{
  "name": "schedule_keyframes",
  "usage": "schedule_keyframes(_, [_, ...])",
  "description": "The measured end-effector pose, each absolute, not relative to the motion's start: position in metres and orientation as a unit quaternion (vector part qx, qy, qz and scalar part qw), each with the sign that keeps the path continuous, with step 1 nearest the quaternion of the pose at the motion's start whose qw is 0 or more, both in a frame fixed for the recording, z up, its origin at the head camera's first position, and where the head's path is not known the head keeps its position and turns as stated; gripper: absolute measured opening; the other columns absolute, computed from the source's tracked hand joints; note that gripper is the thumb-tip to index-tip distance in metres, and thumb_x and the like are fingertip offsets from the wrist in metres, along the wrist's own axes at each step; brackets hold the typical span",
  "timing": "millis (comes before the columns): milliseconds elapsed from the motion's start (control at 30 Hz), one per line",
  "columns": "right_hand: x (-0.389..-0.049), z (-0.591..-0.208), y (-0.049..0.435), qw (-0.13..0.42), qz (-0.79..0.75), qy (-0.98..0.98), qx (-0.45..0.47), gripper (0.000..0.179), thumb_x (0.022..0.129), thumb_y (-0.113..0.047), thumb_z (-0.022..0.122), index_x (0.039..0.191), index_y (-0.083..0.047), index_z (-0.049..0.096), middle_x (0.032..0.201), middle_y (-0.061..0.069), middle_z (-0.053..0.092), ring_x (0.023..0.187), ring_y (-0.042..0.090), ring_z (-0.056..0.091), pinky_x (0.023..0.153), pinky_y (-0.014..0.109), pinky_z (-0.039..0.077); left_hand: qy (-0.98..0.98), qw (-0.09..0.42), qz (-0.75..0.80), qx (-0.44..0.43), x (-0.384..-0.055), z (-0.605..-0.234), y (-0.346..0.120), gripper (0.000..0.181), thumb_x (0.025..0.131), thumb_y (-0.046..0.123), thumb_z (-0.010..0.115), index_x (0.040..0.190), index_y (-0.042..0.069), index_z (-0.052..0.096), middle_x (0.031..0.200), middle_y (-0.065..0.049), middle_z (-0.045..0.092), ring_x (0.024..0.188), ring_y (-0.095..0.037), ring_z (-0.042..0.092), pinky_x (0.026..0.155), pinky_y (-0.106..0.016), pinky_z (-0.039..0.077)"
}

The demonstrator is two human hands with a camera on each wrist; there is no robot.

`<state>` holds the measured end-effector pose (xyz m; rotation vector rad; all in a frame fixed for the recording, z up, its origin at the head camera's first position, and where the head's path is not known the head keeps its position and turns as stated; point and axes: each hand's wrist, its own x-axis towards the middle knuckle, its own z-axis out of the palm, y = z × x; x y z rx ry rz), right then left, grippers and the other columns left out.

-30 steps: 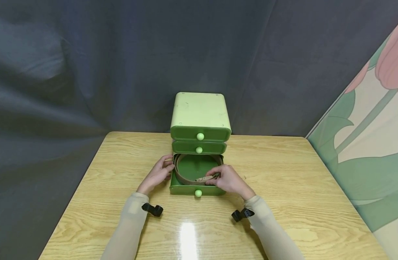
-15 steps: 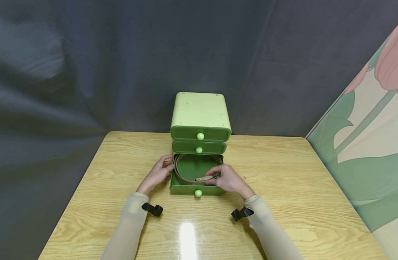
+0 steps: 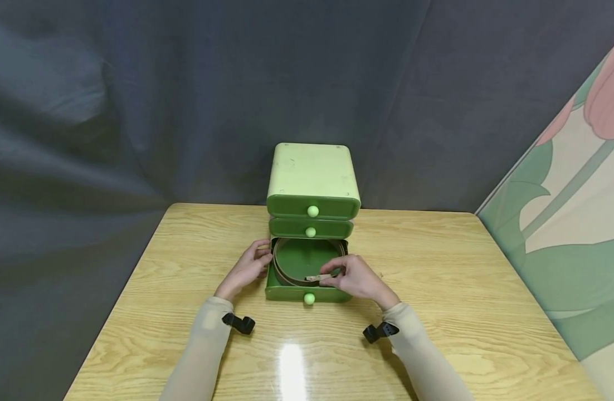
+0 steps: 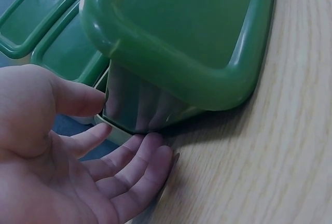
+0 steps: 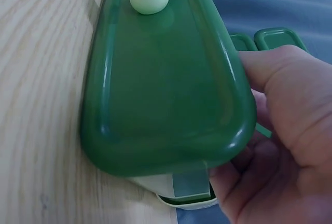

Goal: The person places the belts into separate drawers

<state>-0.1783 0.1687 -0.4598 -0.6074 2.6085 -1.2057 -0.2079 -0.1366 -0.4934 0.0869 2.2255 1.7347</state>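
A brown belt-like strap (image 3: 282, 272) lies coiled in a ring inside the pulled-out bottom drawer (image 3: 284, 293). My right hand (image 3: 358, 277) reaches over the drawer's right side and pinches the strap near its pale end piece (image 3: 314, 278). In the right wrist view the drawer front hides the strap and the right fingertips. My left hand (image 3: 248, 266) is at the drawer's left side, fingers relaxed and slightly bent. The left wrist view shows its thumb (image 4: 83, 99) at the drawer's side wall, with the other fingers below near the tabletop.
The drawer belongs to a small green cabinet (image 3: 313, 170) with a pale top and round knobs. Its middle drawer (image 3: 287, 227) and top drawer (image 3: 289, 206) sit above the bottom one. A wooden table (image 3: 437, 278) bears it, with a dark curtain (image 3: 237, 100) behind.
The head view has shifted slightly. The strap's front part looks narrower and darker than before. Both hands keep nearly the same places at the drawer.
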Motion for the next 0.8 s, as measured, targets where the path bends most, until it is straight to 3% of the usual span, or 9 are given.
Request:
schedule_keyframes(300, [-0.169,-0.455,0.171,0.027,-0.448,0.874,-0.185,0.022,0.093,-0.018,0.084,0.109,-0.003,0.081,0.093,0.008,0.08,0.07,0.014,0.071,0.058,0.024,0.054,0.78,0.16,0.604,0.035,-0.209,-0.493,-0.138,0.054,0.113,0.017,0.047,0.165,0.007,0.032,0.162,-0.03,0.041,0.138,-0.047,0.055,0.099,-0.047,0.056])
schedule_keyframes(567, [-0.156,-0.446,0.167,-0.02,-0.459,0.868,-0.189,0.008,0.092,-0.017,0.085,0.099,-0.016,0.083,0.087,-0.003,0.079,0.07,0.009,0.069,0.058,0.026,0.055,0.778,0.162,0.606,0.034,-0.209,-0.494,-0.139,0.055,0.114,0.018,0.046,0.166,0.008,0.031,0.163,-0.029,0.04,0.139,-0.046,0.055,0.1,-0.048,0.056])
schedule_keyframes(800, [-0.146,-0.445,0.165,-0.048,-0.459,0.859,-0.22,0.006,0.092,-0.013,0.084,0.098,-0.014,0.083,0.086,-0.002,0.08,0.068,0.005,0.068,0.059,0.025,0.057,0.777,0.162,0.608,0.032,-0.208,-0.494,-0.138,0.055,0.114,0.018,0.047,0.165,0.007,0.031,0.163,-0.03,0.04,0.138,-0.046,0.055,0.098,-0.045,0.056])
